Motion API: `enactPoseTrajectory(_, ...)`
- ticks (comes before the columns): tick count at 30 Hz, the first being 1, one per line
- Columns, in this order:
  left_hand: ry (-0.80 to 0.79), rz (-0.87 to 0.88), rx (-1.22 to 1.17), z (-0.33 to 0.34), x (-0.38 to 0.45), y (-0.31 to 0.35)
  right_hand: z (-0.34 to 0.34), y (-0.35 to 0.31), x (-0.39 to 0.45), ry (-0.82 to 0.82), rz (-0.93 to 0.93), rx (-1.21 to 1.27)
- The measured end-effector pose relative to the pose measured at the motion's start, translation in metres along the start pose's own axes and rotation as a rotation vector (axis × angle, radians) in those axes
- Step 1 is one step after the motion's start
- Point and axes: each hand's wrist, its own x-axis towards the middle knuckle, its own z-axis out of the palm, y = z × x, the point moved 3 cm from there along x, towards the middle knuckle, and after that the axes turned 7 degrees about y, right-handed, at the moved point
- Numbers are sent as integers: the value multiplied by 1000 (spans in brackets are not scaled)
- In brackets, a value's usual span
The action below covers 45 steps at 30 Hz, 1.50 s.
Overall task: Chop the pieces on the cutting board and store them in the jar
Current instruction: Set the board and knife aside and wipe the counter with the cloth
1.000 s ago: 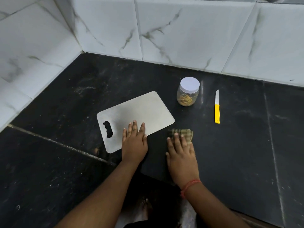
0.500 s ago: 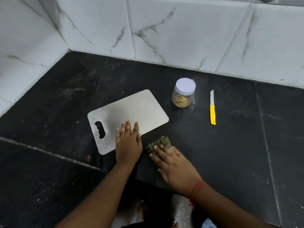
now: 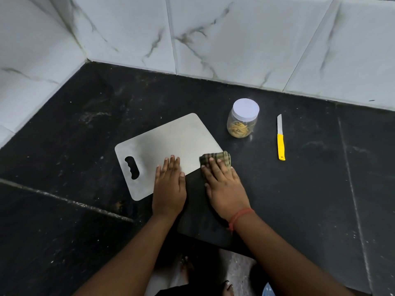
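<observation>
A bare steel cutting board (image 3: 166, 144) lies on the black counter (image 3: 310, 189), its handle hole at the left. My left hand (image 3: 170, 184) presses flat on the board's near edge. My right hand (image 3: 224, 182) lies flat on a folded green checked cloth (image 3: 215, 158) at the board's near right corner. A clear jar (image 3: 242, 119) with a white lid on and yellowish pieces inside stands behind the board's right corner. A yellow-handled knife (image 3: 280, 138) lies right of the jar, blade pointing away.
White marble-patterned tiles (image 3: 235, 39) wall the counter at the back and left. The counter's front edge has a notch below my arms, where a foot (image 3: 228, 288) shows on the floor.
My right hand has slid the cloth back and forth: first towards me and left, now up to the board's right corner. My left hand has stayed on the board.
</observation>
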Motion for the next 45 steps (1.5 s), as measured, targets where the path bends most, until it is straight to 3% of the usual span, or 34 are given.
enactPoseTrajectory(4,-51,18,38,4,1,0,6,-9,10,-31,-4,-8)
enactPoseTrajectory(8,-83,20,77,5,-1,0,-1,12,5,-60,-210,-62)
enactPoseTrajectory(13,-99,13,96,5,-2,1,-3,35,20,-16,172,-94)
enactPoseTrajectory(24,-102,35,196,4,-4,4,-3,21,82,-215,-18,-15)
enactPoseTrajectory(29,-102,29,165,4,-4,2,-7,6,2,-61,92,-29)
enactPoseTrajectory(32,-72,21,117,5,-3,-1,-2,-32,-64,-79,-90,37)
enactPoseTrajectory(34,-71,21,107,5,-3,-1,-2,-28,-62,-81,-213,15)
enactPoseTrajectory(35,-70,24,108,5,-4,-1,-4,-17,-48,-56,-179,-18)
enactPoseTrajectory(39,-74,24,122,4,-4,2,-7,25,17,-34,255,-43)
enactPoseTrajectory(45,-75,29,162,4,-4,4,0,7,52,-134,68,13)
